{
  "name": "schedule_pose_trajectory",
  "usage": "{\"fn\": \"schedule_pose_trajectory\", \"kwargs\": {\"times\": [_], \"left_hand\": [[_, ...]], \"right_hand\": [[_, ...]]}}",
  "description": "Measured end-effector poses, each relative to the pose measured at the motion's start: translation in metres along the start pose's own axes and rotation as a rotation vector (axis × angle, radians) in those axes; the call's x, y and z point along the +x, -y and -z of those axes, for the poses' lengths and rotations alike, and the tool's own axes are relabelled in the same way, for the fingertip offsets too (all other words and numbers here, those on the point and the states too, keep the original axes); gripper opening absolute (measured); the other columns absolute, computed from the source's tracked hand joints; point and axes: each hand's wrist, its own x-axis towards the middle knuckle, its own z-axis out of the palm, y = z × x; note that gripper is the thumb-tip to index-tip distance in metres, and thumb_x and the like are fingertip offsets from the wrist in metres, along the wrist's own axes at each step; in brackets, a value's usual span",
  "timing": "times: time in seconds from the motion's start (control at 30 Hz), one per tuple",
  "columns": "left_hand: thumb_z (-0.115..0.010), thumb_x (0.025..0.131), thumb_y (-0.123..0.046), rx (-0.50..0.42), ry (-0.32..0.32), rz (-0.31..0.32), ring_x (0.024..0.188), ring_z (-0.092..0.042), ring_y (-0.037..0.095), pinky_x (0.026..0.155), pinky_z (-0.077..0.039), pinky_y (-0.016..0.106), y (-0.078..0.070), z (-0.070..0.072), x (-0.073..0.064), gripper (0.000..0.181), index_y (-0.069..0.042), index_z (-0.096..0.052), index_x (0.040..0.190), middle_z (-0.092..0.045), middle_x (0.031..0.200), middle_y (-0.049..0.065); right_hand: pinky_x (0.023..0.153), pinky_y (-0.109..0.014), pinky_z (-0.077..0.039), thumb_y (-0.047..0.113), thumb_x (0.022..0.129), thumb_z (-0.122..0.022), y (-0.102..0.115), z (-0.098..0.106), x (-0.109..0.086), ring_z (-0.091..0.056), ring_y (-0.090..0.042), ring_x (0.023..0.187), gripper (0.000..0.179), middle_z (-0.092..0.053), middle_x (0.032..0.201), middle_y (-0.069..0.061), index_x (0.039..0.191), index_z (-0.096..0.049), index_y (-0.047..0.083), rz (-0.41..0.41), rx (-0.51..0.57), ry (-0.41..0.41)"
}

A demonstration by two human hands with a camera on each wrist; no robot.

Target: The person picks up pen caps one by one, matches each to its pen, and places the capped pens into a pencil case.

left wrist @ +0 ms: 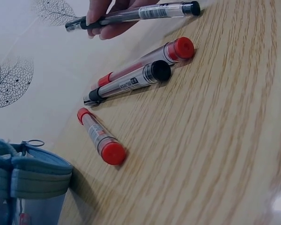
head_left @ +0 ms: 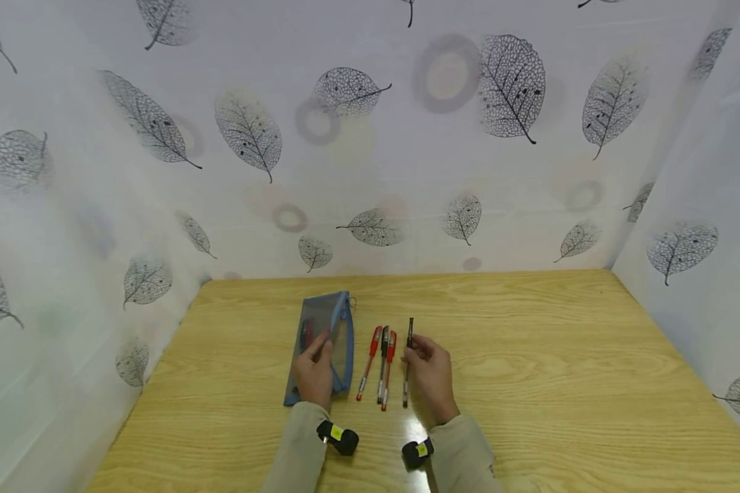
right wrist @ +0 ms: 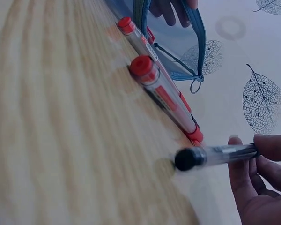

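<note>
A blue-edged mesh pencil pouch (head_left: 342, 356) lies on the table, its zipped mouth held apart on the right side. My left hand (head_left: 313, 376) pinches the edge of that mouth; in the right wrist view its fingers (right wrist: 171, 11) show behind the pouch's blue rim. Between the thumb and fingers of my right hand (head_left: 433, 376) is a black gel pen (left wrist: 150, 12), lifted off the table. Two red gel pens (head_left: 370, 358) and another black gel pen (left wrist: 126, 86) lie side by side between the pouch and my right hand.
Dark and red shapes (head_left: 307, 333) show through the pouch's mesh. The wood-grain table (head_left: 561, 370) stretches to both sides. White leaf-print sheeting (head_left: 407, 171) stands along its back and sides.
</note>
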Motion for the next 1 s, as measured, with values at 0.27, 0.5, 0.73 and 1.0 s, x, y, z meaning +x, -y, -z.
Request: {"fn": "schedule_pose_trajectory", "kwargs": {"times": [0.27,0.5,0.73,1.0], "left_hand": [[-0.059,0.096,-0.01,-0.002,-0.006,0.017,0.114,-0.057,0.023,0.082,-0.047,0.03,0.002,-0.001,0.001,0.027,-0.014,-0.068,0.122,-0.062,0.128,0.01],[-0.06,0.096,-0.013,0.003,0.0,0.033,0.105,-0.058,0.021,0.071,-0.042,0.023,0.001,-0.001,0.0,0.027,-0.016,-0.068,0.122,-0.062,0.129,0.008],[-0.058,0.097,-0.015,0.0,0.01,0.042,0.093,-0.057,0.021,0.062,-0.04,0.023,0.0,0.0,0.0,0.028,-0.017,-0.067,0.123,-0.06,0.131,0.008],[-0.059,0.097,-0.015,0.006,-0.001,0.039,0.094,-0.059,0.022,0.066,-0.043,0.024,0.001,-0.001,0.0,0.027,-0.016,-0.068,0.123,-0.061,0.129,0.01]], "right_hand": [[0.077,-0.031,-0.056,-0.005,0.091,-0.059,0.005,-0.002,0.006,-0.066,-0.033,0.091,0.03,-0.059,0.109,-0.03,0.118,-0.056,-0.018,-0.024,0.082,0.071],[0.071,-0.037,-0.058,0.005,0.089,-0.067,0.015,-0.009,0.016,-0.068,-0.024,0.078,0.03,-0.066,0.102,-0.024,0.113,-0.062,-0.012,-0.043,0.067,0.123],[0.066,-0.036,-0.058,0.003,0.091,-0.064,0.028,-0.022,0.025,-0.067,-0.016,0.067,0.033,-0.067,0.097,-0.026,0.119,-0.057,-0.014,-0.048,0.114,0.191],[0.07,-0.043,-0.058,0.004,0.092,-0.063,0.038,-0.049,0.034,-0.068,-0.019,0.066,0.038,-0.066,0.102,-0.029,0.125,-0.054,-0.014,-0.075,0.038,0.274]]}}
